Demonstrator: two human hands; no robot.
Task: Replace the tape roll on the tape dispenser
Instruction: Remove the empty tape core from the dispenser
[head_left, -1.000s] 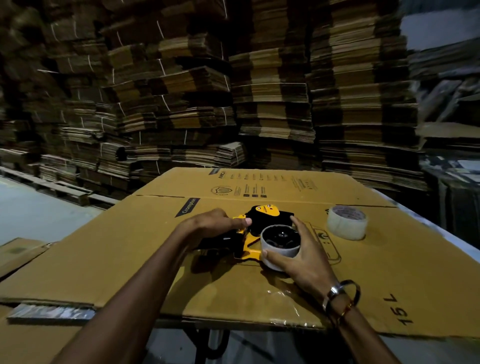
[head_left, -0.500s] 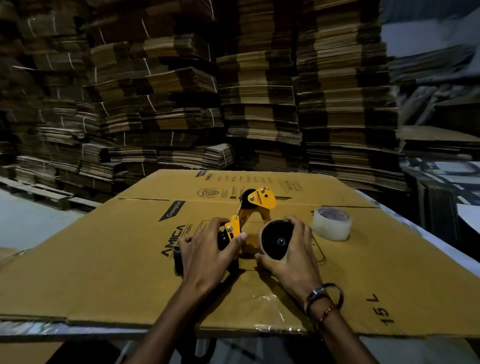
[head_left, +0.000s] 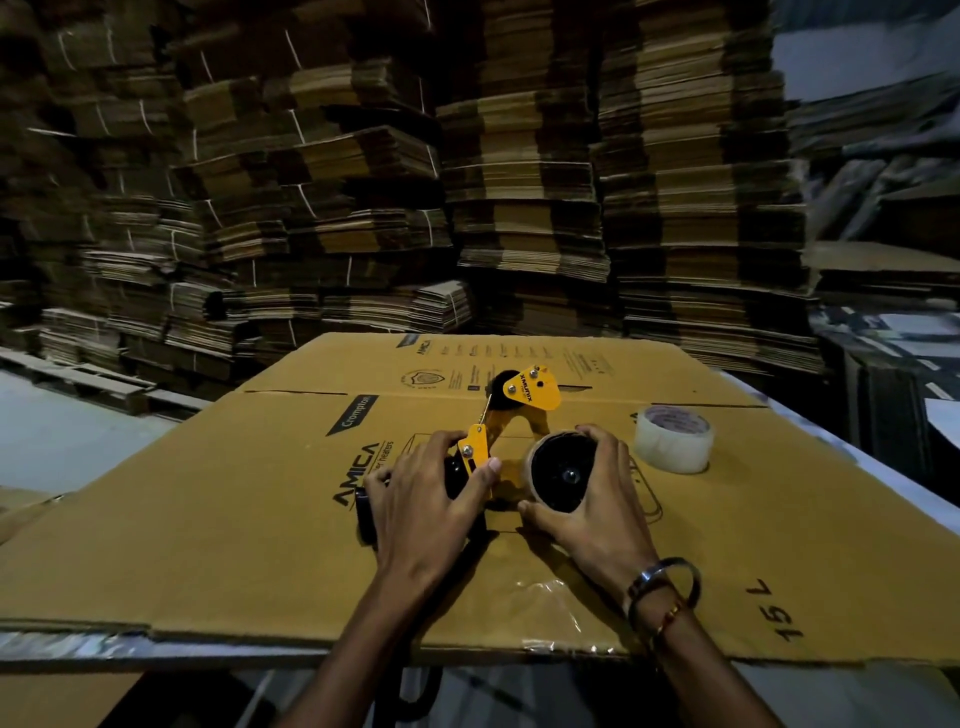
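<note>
On the left, the left hand (head_left: 426, 509) lies over the black handle of the tape dispenser (head_left: 498, 441), fingers curled round it and the thumb pressed against the yellow side plate, pinning the tool down on the flattened cardboard box (head_left: 234, 519) that covers the table (head_left: 52, 644). The dispenser lies on its side, its yellow nose pointing away from the person.

Just to the right, the right hand (head_left: 587, 514) wraps the spent roll (head_left: 563, 473) that sits on the dispenser's hub, thumb at the near edge and fingertips over the far rim. What shows looks like a nearly bare core round a black wheel, though the dim light makes it hard to say how much tape is left on it. Judging by the grip, the step in hand is pulling this old core off the hub.

Further right, well apart from both hands, the new tape roll (head_left: 672, 439) lies flat on the cardboard, untouched.

Risks from here: if the core is tight on the hub, a hard tug could jerk the whole dispenser out from under the left hand, since only the handle is held. The toothed cutter at the nose would be a hazard to fingers if the tool twists. A sudden release could also swing the right hand into the new roll and send it off the table's right edge.
</note>
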